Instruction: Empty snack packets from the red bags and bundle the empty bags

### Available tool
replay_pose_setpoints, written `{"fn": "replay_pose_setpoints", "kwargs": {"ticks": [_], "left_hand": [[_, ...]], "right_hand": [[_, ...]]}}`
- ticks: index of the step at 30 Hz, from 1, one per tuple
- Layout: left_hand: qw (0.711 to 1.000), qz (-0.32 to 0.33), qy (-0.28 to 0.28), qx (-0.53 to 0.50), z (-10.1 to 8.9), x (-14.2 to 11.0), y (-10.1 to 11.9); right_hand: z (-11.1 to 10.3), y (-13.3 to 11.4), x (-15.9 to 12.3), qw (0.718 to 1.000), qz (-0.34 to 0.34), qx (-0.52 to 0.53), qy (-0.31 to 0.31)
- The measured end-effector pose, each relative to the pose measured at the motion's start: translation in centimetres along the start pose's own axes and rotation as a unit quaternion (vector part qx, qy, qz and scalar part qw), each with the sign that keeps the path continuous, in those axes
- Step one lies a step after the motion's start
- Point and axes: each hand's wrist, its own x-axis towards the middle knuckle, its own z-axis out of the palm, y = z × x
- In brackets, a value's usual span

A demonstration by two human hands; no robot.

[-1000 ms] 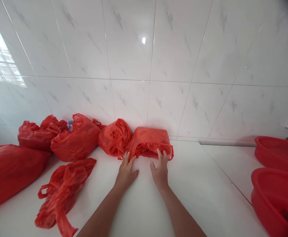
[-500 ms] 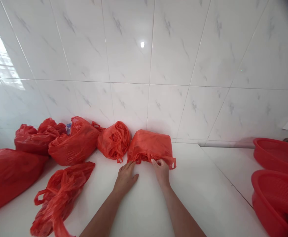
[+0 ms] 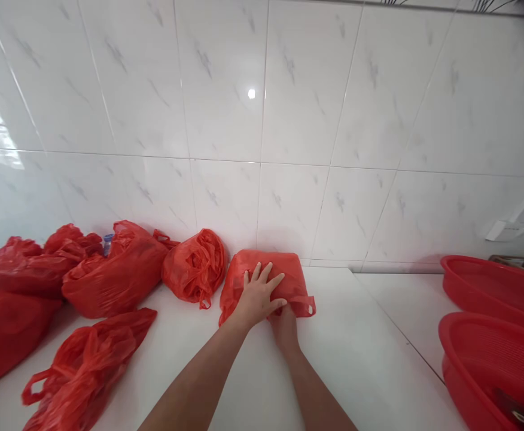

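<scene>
A full red plastic bag (image 3: pixel 289 269) lies against the tiled wall, with one handle loop sticking out at its right front corner. My left hand (image 3: pixel 258 299) is open, fingers spread flat on the bag's top. My right hand (image 3: pixel 284 328) is at the bag's front edge, just below the left thumb. Its fingers are hidden by the bag and the left hand, so their grip cannot be made out. Just left of this bag stands a rounded, bunched red bag (image 3: pixel 194 266), which neither hand touches.
More filled red bags (image 3: pixel 113 281) line the wall on the left. A crumpled red bag (image 3: pixel 91 365) lies nearer on the white table (image 3: pixel 360 371). Two red plastic baskets (image 3: pixel 463 353) stand at the right, one behind the other. A wall socket (image 3: pixel 504 231) is above them.
My left hand has moved from the bag's front edge up onto its top, fingers now spread. The right hand has shifted slightly left and its fingers went out of sight. The view has turned slightly.
</scene>
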Motion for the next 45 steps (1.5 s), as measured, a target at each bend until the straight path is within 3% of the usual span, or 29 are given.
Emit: {"fn": "replay_pose_setpoints", "kwargs": {"ticks": [7, 17, 22, 25, 29, 34, 37, 41, 45], "left_hand": [[0.998, -0.065, -0.02, 0.009, 2.5, 2.2, -1.5], [0.998, -0.049, -0.032, 0.035, 1.9, 3.1, -2.9], [0.998, -0.05, -0.007, 0.048, 2.2, 2.9, -4.8], [0.998, -0.04, -0.018, 0.039, 2.0, 3.1, -6.0], [0.998, -0.031, -0.008, 0.056, 1.5, 2.8, -7.1], [0.993, -0.042, 0.02, 0.108, 0.5, 1.2, -8.0], [0.99, -0.05, 0.059, 0.114, -0.5, -0.5, -7.0], [0.992, 0.007, 0.101, 0.074, -1.1, -4.2, -3.1], [0.996, 0.08, -0.04, -0.024, -0.6, -8.1, 1.3]], "right_hand": [[-1.1, 0.2, -0.7, 0.989, -0.005, -0.137, -0.063], [-4.9, -0.7, -5.1, 0.972, 0.007, -0.197, -0.131], [-7.8, -0.6, -9.1, 0.942, -0.031, -0.279, -0.185], [-9.6, -0.4, -10.8, 0.943, -0.007, -0.258, -0.208], [-11.9, -0.6, -10.6, 0.956, 0.046, -0.178, -0.227], [-14.9, -1.6, -9.2, 0.924, 0.074, -0.183, -0.328], [-16.8, -2.0, -8.8, 0.903, 0.11, -0.193, -0.367], [-18.7, -2.4, -8.3, 0.907, 0.122, -0.169, -0.367], [-19.6, -1.8, -7.7, 0.923, 0.1, -0.168, -0.332]]}}
